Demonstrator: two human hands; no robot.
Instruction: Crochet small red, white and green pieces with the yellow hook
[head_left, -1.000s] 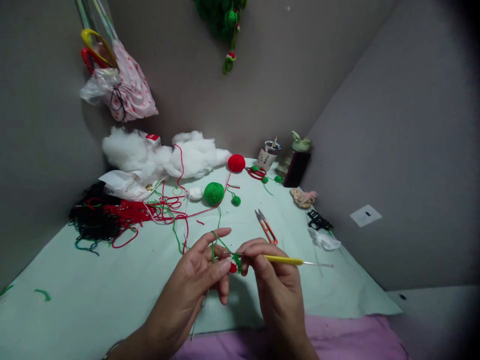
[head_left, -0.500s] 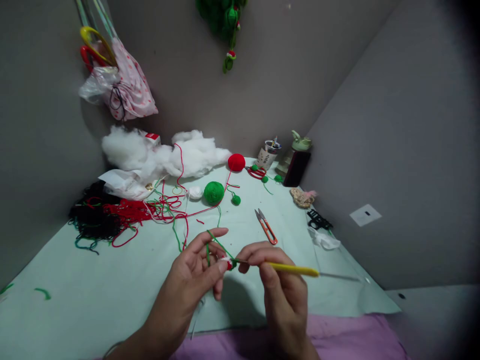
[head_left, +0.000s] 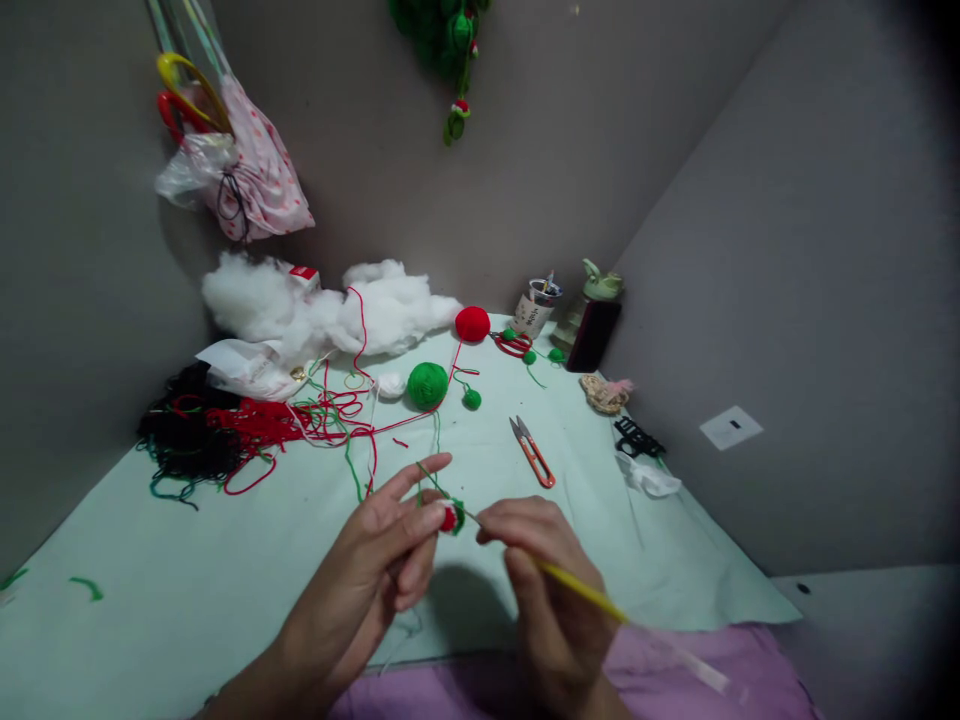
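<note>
Between thumb and fingers, my left hand (head_left: 375, 560) pinches a small crochet piece (head_left: 451, 516) in red, white and green. Green yarn (head_left: 435, 477) runs over its raised index finger down to the piece. My right hand (head_left: 551, 580) is closed round a crochet hook (head_left: 581, 588) with a yellow handle. The hook's thin metal tip reaches the green edge of the piece; whether it is inside a stitch I cannot tell. The hook's far end is blurred. Behind my hands lies a green yarn ball (head_left: 427, 386), with a strand coming towards me.
Orange thread snips (head_left: 532, 453) lie beyond my right hand. Farther back are a red yarn ball (head_left: 472, 324), red-handled scissors (head_left: 514, 344), a cup of pens (head_left: 535, 308) and a dark phone (head_left: 594, 336). White stuffing (head_left: 390, 310) and tangled red yarn (head_left: 277, 422) fill the left.
My right hand has tilted the hook so its back end points lower. In my left hand the piece has turned, showing more red, and has shifted slightly left.
</note>
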